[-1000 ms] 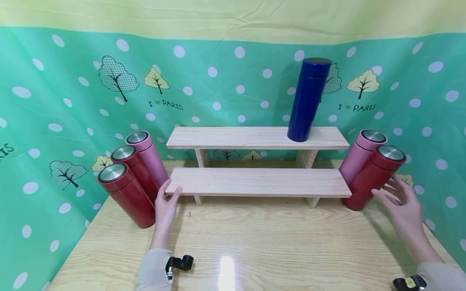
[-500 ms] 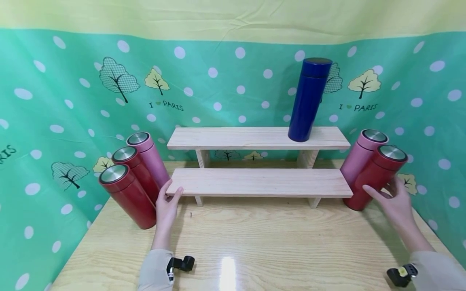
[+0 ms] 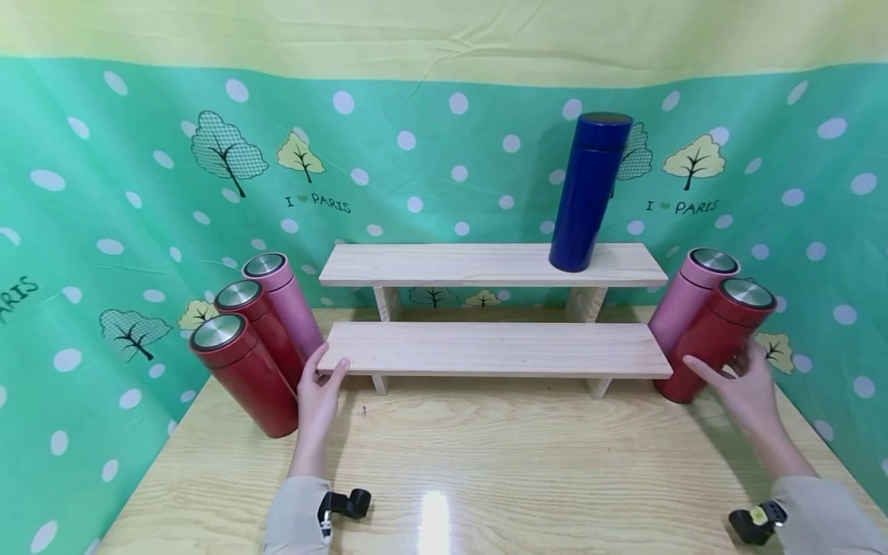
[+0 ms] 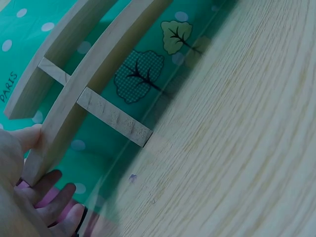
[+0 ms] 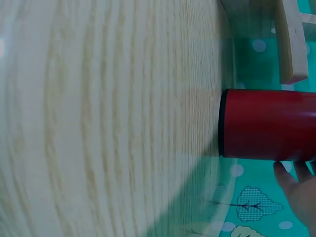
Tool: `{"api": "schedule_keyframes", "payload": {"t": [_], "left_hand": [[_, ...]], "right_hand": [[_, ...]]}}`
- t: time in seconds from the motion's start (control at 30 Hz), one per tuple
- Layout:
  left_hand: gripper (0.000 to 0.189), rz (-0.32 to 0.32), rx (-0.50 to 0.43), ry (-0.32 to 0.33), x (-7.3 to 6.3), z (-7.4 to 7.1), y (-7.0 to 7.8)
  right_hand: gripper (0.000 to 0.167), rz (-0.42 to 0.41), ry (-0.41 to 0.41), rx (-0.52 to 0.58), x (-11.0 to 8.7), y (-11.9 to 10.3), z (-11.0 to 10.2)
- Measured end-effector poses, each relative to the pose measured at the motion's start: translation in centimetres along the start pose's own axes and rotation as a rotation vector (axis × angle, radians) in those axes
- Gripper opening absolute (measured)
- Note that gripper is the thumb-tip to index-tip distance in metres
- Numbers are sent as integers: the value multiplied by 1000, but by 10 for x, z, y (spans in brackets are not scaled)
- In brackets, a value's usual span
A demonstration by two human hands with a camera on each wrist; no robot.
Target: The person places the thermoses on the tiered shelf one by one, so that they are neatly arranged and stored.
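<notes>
Gripping lower shelf (image 3: 496, 348) (left hand (image 3: 320, 395)) and red bottle (image 3: 714, 333) (right hand (image 3: 749, 391)), I judged sideways drag could topple adjacent pink bottle (image 3: 683, 304).

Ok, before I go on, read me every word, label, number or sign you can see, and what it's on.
"I (heart) PARIS": cloth, left side.
"I (heart) PARIS": cloth, right side.
"PARIS", running off the picture's left edge: cloth.
"PARIS": cloth again, in the left wrist view.
Wrist cameras: small marks, too small to read.
Bottles and shelf: none visible.
</notes>
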State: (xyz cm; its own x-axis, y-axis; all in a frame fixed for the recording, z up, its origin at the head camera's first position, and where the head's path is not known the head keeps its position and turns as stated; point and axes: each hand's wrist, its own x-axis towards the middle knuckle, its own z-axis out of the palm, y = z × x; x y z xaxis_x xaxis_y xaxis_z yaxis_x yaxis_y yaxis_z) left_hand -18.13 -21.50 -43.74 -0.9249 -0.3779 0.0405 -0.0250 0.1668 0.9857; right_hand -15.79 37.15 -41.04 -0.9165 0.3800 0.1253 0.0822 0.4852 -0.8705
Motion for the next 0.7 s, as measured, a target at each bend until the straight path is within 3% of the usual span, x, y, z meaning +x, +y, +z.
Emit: {"api": "schedule_keyframes", "payload": {"t": [0.7], "left_hand": [[64,-1,-18,-24,-2,-1,3]], "right_hand": [[85,53,37,-5,-2,0,-4]]}}
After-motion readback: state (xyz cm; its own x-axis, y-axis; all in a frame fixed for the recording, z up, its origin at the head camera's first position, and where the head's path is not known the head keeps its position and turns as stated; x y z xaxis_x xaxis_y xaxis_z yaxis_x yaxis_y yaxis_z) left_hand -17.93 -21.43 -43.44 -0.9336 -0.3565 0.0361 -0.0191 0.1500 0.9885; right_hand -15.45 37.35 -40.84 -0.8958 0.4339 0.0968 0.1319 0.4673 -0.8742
